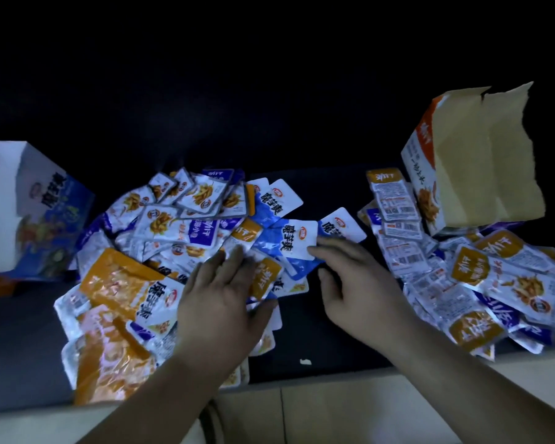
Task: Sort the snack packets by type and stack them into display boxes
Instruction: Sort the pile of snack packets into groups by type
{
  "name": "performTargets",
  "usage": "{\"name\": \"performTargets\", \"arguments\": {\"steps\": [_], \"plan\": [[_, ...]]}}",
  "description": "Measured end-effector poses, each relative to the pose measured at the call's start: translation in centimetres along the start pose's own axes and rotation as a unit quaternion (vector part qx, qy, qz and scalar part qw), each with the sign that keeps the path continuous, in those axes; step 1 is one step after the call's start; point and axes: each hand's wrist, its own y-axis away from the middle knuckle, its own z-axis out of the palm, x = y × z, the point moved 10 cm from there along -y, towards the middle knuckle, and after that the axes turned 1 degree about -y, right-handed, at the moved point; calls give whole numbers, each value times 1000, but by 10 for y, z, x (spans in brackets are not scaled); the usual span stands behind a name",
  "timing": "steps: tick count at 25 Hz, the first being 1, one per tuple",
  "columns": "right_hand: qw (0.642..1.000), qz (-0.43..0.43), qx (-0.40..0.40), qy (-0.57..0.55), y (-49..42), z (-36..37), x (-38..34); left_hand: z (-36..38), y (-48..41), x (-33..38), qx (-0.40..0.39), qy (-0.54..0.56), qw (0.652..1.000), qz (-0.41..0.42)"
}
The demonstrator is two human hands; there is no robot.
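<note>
Left hand (225, 302) lies palm down with fingers straight and spread wide, pressing on a mixed heap of small silver foil snack packets (173, 219); it grips nothing. Right hand (353, 283) is relaxed and half open, its fingertips (321, 251) touching the white edge of a blue-and-white rectangular plastic packet (297, 241) (the thumb stays apart from it, nearer the wrist). Bare dark tabletop (302, 331) shows between the two hands. Outward of the left hand lie large orange-and-silver foil pouches (116, 283), and beyond them stands a blue printed cardboard display box (52, 213). Outward of the right hand lies a second heap of silver packets with orange labels (494, 277). Beyond that heap stands an orange-and-white cardboard box (462, 174), its top flap torn open.
</note>
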Motion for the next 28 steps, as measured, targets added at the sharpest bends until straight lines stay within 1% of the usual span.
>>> {"name": "performTargets", "arguments": {"steps": [2, 3, 6, 7, 8, 9, 10, 11, 12, 13, 15, 16, 17, 18, 20, 21, 22, 23, 24, 25, 26, 27, 28], "plan": [[997, 23, -45, -59, 5, 20, -7, -8, 1, -5, 44, 42, 998, 13], [996, 27, -57, -61, 6, 25, -10, -13, 3, -7, 62, 63, 996, 20], [998, 31, -53, -31, 4, 21, -6, -38, 4, -12, 122, 125, 984, 18], [997, 42, -52, -38, 3, 17, -5, -52, 4, -14, 150, 144, 978, 9], [995, 50, -52, -63, 2, 13, -5, -65, 3, -16, 169, 188, 967, -9], [991, 64, -49, -108, 3, 9, -6, -73, 1, -20, 162, 270, 948, -40], [982, 84, -44, -165, 4, 5, -8, -72, -3, -21, 123, 376, 915, -82], [967, 108, -37, -229, 5, 1, -12, -63, -5, -17, 67, 469, 872, -125], [948, 131, -38, -287, 5, -1, -18, -54, -3, -11, 25, 526, 835, -159], [932, 145, -48, -329, 4, -2, -25, -46, -2, -5, 4, 556, 811, -183], [917, 159, -80, -357, 4, -4, -33, -31, 0, 8, -20, 598, 770, -221], [915, 168, -75, -358, 4, -9, -31, -26, 1, 11, -25, 621, 747, -235], [917, 187, -53, -348, 6, -18, -21, -19, 1, 14, -30, 637, 731, -243], [920, 212, -23, -329, 11, -32, -3, -15, 2, 17, -33, 630, 734, -251], [921, 254, 35, -294, 23, -60, 33, -7, 5, 20, -32, 576, 777, -250], [923, 265, 58, -275, 31, -76, 48, -1, 7, 27, -38, 562, 790, -242], [927, 276, 79, -240, 38, -92, 63, 4, 9, 37, -48, 560, 795, -230], [940, 284, 101, -162, 47, -108, 77, 9, 13, 50, -62, 552, 804, -210], [954, 274, 118, -30, 53, -122, 85, 10, 16, 59, -64, 516, 835, -179], [956, 241, 122, 114, 55, -132, 83, 7, 17, 63, -43, 445, 885, -131], [952, 191, 117, 208, 55, -131, 75, 2, 18, 67, -15, 365, 928, -71], [959, 139, 106, 224, 55, -122, 64, -4, 19, 70, 10, 293, 956, -15], [975, 95, 83, 182, 55, -109, 54, -9, 21, 69, 28, 234, 972, 22]]}}
